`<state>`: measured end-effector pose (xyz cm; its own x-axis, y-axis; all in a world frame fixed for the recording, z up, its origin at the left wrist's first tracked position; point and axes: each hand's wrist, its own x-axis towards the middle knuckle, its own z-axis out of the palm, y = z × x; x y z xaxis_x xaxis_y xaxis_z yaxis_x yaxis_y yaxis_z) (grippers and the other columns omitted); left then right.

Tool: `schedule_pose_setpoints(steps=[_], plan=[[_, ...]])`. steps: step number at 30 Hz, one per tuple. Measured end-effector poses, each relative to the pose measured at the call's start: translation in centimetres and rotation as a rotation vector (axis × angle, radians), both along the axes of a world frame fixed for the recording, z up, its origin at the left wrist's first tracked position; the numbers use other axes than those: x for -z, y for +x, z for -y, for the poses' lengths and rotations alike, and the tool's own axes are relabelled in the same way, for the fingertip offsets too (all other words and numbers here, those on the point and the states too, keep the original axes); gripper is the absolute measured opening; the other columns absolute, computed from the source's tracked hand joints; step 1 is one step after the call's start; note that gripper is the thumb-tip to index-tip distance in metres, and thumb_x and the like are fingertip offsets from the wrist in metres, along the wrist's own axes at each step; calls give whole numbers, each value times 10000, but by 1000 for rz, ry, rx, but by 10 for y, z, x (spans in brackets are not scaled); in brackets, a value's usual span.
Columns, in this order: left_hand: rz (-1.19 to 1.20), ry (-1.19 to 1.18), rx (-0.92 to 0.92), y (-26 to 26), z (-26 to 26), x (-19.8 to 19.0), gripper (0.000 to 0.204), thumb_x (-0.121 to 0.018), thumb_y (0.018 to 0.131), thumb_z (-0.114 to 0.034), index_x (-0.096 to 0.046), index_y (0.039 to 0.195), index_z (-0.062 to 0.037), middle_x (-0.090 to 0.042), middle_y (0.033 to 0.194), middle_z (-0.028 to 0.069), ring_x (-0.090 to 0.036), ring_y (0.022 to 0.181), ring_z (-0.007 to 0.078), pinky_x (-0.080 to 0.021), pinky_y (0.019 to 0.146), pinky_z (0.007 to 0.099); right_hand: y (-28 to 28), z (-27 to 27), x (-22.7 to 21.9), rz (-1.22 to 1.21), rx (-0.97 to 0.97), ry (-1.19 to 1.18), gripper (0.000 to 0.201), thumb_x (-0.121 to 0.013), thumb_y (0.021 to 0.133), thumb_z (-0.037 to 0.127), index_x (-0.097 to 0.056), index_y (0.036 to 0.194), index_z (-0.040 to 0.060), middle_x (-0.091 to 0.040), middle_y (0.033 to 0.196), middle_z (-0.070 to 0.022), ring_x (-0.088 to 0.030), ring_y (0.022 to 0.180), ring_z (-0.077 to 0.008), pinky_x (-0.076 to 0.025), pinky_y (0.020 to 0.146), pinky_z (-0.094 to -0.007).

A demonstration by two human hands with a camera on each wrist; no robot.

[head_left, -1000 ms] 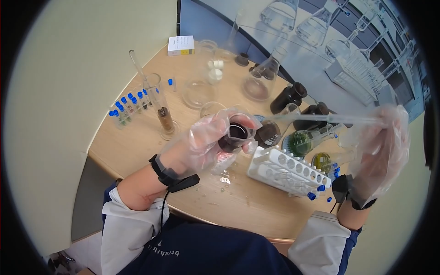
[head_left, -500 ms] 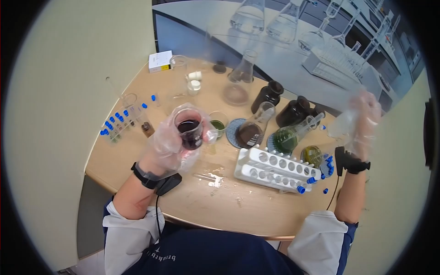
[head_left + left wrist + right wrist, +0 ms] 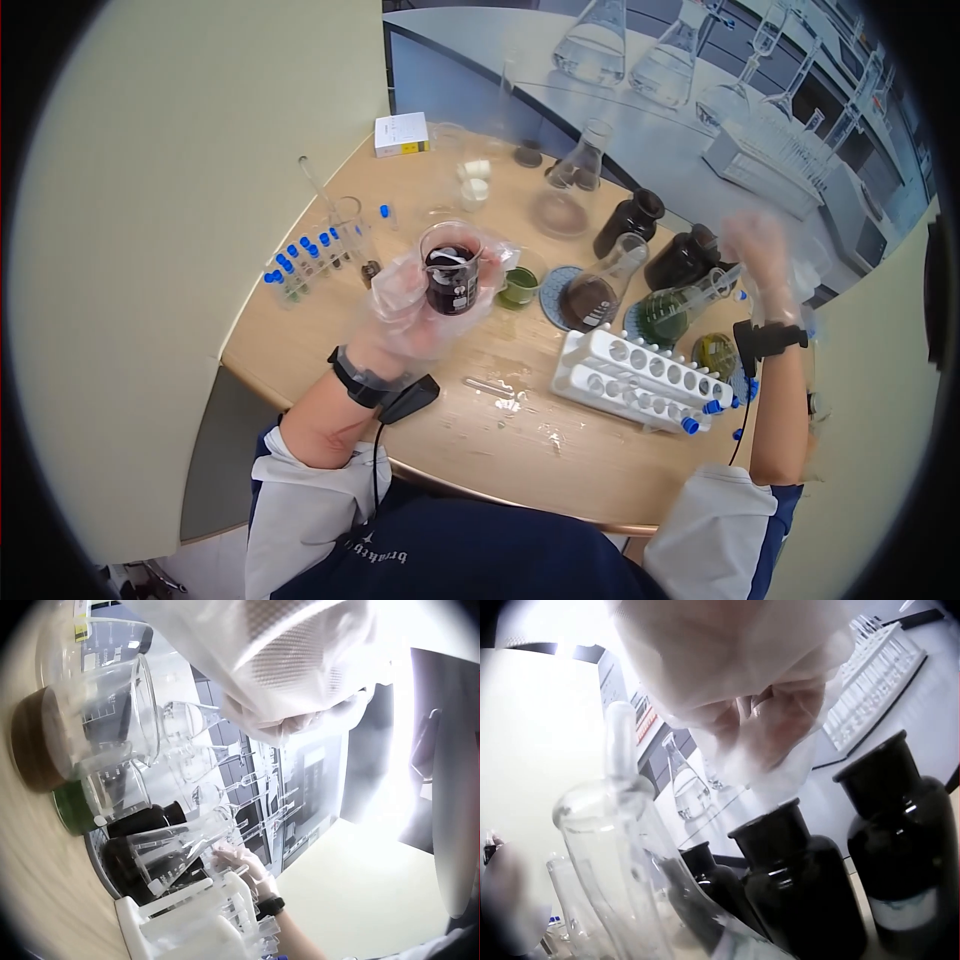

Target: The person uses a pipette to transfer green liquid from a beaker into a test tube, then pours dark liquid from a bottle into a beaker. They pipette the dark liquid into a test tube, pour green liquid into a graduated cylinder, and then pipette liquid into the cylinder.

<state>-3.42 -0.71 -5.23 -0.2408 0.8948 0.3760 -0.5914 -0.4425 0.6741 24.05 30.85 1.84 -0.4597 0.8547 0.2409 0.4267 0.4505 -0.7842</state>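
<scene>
My gloved left hand (image 3: 405, 315) grips a glass beaker (image 3: 450, 282) of dark liquid, held upright above the table. In the left wrist view only the bunched white glove (image 3: 300, 667) shows, not the beaker. Near the dark bottles at the right, my gloved right hand (image 3: 765, 260) is raised and blurred. In the right wrist view its fingers hang loosely together, with nothing visible between them. Below that hand, the flask of green liquid (image 3: 662, 318) leans, and a clear glass tube (image 3: 620, 739) sticks up at a flask mouth (image 3: 604, 802).
A white tube rack (image 3: 640, 380) stands in front of the dark-liquid flask (image 3: 590, 300). Dark bottles (image 3: 683, 258) are behind. Blue-capped tubes (image 3: 300, 262) stand at the left. A thin glass piece (image 3: 490, 388) lies by wet spots. A small green-liquid beaker (image 3: 518, 287) is beside the left hand.
The long clear rod seen at my right hand earlier no longer shows there; that hand has moved left. My left hand has carried the beaker left. The head view has shifted as well.
</scene>
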Motion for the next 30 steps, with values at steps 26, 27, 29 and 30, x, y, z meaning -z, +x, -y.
schedule_pose_setpoints(steps=[26,27,29,30], plan=[[114,22,116,-2,3,-4,569,-646,736,-580,-556,1030,-101,-465,985,66,-474,774,159,-400,593,270,0,-3,14,-34,11,9,275,-686,809,216,-479,752,44,-518,637,-13,-490,542,-87,-418,483,-240],[73,-5,110,-1,3,-7,559,-659,724,-599,-562,1014,-130,-423,982,36,-455,763,131,-385,574,240,1,-3,12,-27,7,-7,277,-687,812,217,-477,760,45,-513,638,-9,-486,545,-85,-418,484,-238],[55,-30,50,1,2,-6,559,-650,728,-604,-566,1008,-127,-417,973,34,-441,745,124,-375,570,235,1,2,10,-76,31,-34,280,-691,815,217,-476,756,47,-509,637,-6,-491,547,-85,-418,486,-236],[50,-45,21,1,3,-4,559,-645,730,-607,-568,1005,-126,-413,968,33,-435,736,120,-369,568,233,1,6,8,-98,43,-49,281,-693,816,217,-476,754,49,-507,637,-5,-494,548,-85,-418,486,-235]])
